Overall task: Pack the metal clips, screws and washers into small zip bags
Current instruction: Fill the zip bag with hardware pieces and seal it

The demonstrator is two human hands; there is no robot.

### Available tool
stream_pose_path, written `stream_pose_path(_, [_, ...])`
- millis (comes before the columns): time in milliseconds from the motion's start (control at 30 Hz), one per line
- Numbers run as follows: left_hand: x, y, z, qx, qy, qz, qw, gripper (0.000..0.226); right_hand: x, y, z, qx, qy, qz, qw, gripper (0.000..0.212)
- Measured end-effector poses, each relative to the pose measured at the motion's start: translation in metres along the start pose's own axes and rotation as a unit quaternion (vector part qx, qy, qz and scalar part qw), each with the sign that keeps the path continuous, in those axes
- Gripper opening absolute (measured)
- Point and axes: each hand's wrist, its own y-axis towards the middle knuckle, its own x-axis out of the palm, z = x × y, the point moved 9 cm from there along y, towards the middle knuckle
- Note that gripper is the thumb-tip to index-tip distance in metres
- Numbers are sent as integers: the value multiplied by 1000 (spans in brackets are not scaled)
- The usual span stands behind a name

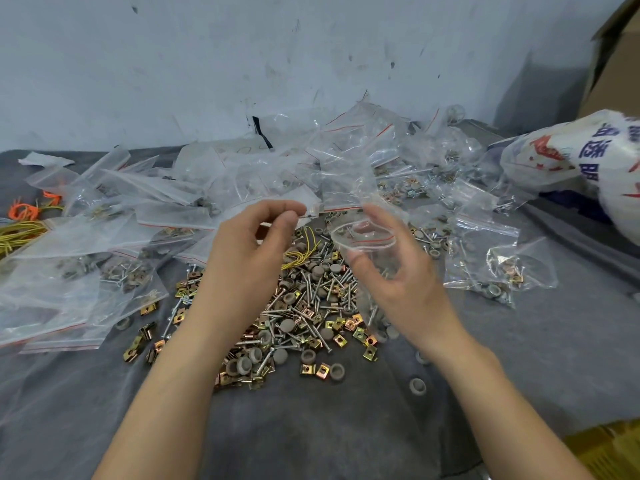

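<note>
A heap of loose screws, brass-coloured metal clips and grey round washers [304, 313] lies on the grey cloth in the middle. My right hand [398, 271] holds a small clear zip bag [363, 237] above the heap, its red-striped mouth held open in a ring. Some screws show through the bag's lower part. My left hand [249, 247] hovers just left of the bag with thumb and forefinger pinched together; whether something small sits between them I cannot tell.
Filled zip bags [104, 244] pile up on the left and back, more [491, 268] on the right. Yellow and orange wire ties [24, 220] lie far left. A large printed sack [588, 161] and a cardboard box [620, 57] stand at the right, a wall behind.
</note>
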Motion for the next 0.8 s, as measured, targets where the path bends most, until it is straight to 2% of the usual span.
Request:
stream_pose_path(233, [7, 1, 32, 48, 6, -29, 998, 11, 9, -3, -4, -6, 2, -16, 1000, 60])
stream_pose_path(433, [20, 5, 34, 56, 59, -56, 995, 18, 11, -2, -2, 5, 27, -18, 999, 75])
stream_pose_path(800, [41, 7, 33, 71, 111, -99, 986, 24, -2, -2, 4, 27, 65, -12, 997, 72])
